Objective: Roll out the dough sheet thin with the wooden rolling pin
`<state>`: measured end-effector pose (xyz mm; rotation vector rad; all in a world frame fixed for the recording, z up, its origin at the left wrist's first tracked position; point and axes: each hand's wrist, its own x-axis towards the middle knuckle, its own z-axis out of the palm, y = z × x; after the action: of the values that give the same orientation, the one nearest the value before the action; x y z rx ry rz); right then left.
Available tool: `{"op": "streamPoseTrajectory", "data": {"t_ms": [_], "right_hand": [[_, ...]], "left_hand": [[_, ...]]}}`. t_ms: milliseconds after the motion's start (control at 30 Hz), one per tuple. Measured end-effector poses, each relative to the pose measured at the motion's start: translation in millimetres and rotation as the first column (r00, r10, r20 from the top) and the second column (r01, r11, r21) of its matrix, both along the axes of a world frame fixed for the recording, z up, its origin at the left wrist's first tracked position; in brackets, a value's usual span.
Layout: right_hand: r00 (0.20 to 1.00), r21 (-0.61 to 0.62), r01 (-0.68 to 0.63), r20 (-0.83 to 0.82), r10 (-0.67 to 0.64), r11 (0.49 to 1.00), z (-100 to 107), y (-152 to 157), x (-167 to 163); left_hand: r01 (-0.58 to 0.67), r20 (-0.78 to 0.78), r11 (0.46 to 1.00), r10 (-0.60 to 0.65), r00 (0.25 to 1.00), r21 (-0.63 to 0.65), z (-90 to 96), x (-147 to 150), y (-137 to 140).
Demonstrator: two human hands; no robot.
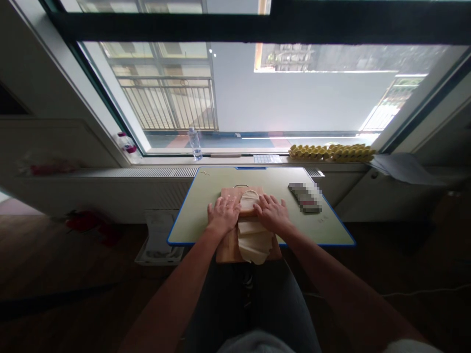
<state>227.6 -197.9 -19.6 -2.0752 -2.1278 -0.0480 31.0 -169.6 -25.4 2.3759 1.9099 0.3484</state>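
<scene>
A sheet of pale dough (254, 241) lies on a wooden cutting board (228, 247), its lower end reaching near the board's front edge. Across the dough rests a wooden rolling pin (247, 213), of which only the middle shows. My left hand (225, 212) lies over the pin's left end, palm down with fingers stretched forward and apart. Over the right end is my right hand (273, 212), likewise palm down, its fingers spread. Both palms hide the pin's ends. Beyond the pin, the dough's far part (249, 197) shows with a rounded edge.
The board stands on a small pale table (191, 215) with a blue rim. A dark phone-like object (305, 197), partly pixelated, lies at right. On the windowsill are a clear bottle (195, 144), yellow egg trays (331, 152) and another bottle (127, 143) at left.
</scene>
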Motion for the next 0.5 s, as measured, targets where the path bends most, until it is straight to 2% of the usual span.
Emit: {"op": "streamPoseTrajectory", "data": {"t_ms": [167,500], "right_hand": [[0.999,0.010,0.046,0.011,-0.046,0.999,-1.6,13.7,-0.2],[0.996,0.010,0.090,-0.026,-0.089,0.996,1.7,46.4,2.9]], "left_hand": [[-0.063,-0.023,0.998,0.063,0.998,-0.008,-0.2,8.9,20.8],[-0.063,-0.020,0.996,0.062,0.998,-0.068,5.4,14.9,59.8]]}}
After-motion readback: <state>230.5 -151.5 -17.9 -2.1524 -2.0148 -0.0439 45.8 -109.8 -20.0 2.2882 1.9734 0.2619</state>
